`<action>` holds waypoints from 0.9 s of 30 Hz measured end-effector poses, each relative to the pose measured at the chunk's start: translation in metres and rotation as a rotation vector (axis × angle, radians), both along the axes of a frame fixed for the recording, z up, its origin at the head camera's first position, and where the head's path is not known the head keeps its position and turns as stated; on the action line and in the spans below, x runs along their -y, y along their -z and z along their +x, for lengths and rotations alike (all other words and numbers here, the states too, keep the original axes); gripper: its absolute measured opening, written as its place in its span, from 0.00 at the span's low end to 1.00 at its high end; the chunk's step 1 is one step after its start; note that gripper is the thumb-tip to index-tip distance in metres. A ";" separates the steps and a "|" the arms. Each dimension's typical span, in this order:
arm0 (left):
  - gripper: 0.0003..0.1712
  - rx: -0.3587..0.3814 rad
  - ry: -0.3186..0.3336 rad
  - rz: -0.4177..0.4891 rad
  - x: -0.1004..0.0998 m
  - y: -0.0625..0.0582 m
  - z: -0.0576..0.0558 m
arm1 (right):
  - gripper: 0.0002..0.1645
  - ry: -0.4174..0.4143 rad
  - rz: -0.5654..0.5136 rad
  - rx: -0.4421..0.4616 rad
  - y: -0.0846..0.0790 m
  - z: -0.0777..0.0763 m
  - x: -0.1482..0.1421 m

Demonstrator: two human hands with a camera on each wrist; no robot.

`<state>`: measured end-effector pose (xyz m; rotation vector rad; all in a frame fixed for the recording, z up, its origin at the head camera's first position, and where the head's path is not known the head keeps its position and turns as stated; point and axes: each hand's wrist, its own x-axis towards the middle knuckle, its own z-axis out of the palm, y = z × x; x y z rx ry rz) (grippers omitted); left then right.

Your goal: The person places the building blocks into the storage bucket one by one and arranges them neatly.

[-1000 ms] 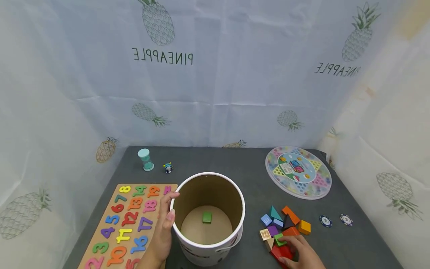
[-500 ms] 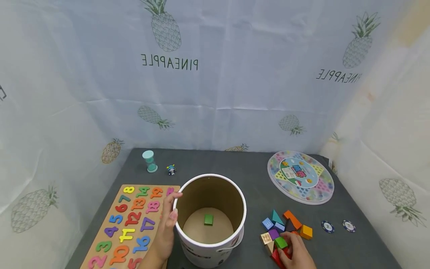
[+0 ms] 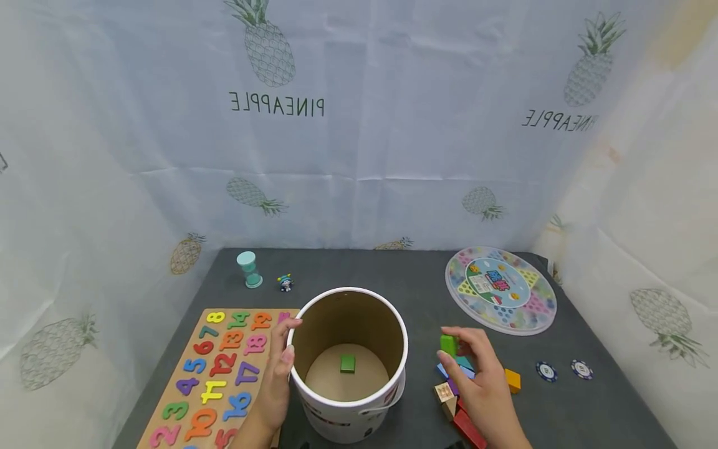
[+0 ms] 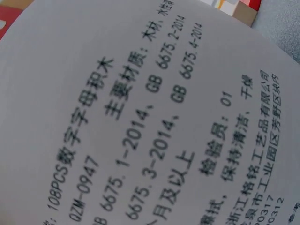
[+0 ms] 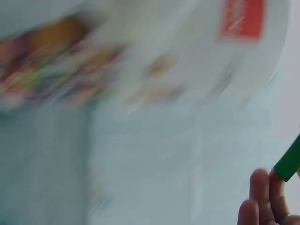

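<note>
"Beside the bucket [image 3: 331, 421], which edges bound the room for movement?"

"Between its right side and my right hand [image 3: 481, 381], a strip of dark table [image 3: 423, 312] shows; the handle [image 3: 388, 408] hangs low at the near right and bows into that strip. The bucket opens upward within a white rim [image 3: 348, 290]."

"And the state of each hand?"

"My right hand pinches a green block [image 3: 448, 345] between thumb and fingers, over the pile of blocks [image 3: 469, 428] and apart from the rim. A second green block [image 3: 348, 363] lies on the bucket's floor. My left hand [image 3: 273, 377] holds the bucket at its left edge, fingers at the rim, beside the number board [image 3: 230, 381]."

"What of the surface and the room?"

"The table carries, at the far left, an hourglass [image 3: 249, 270] and a small figurine [image 3: 285, 283]; at the far right, a round game board [image 3: 502, 290]; and to the right of the pile, two chips [image 3: 546, 371]. Behind and to both sides hangs a pale cloth [image 3: 392, 137] printed with pineapples [image 3: 269, 55] and, on the back, mirrored lettering [image 3: 277, 105]."
</note>
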<state>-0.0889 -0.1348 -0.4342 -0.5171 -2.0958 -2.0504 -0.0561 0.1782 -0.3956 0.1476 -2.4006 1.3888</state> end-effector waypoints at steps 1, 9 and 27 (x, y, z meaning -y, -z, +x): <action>0.26 0.000 0.003 0.004 0.000 -0.001 -0.001 | 0.24 -0.039 -0.028 -0.051 -0.009 -0.002 0.009; 0.26 0.025 -0.027 0.006 -0.002 -0.004 0.001 | 0.22 -0.338 0.036 -0.211 -0.029 -0.034 0.066; 0.26 0.030 -0.029 -0.007 -0.003 -0.001 0.003 | 0.19 -0.459 0.011 -0.182 -0.016 -0.036 0.058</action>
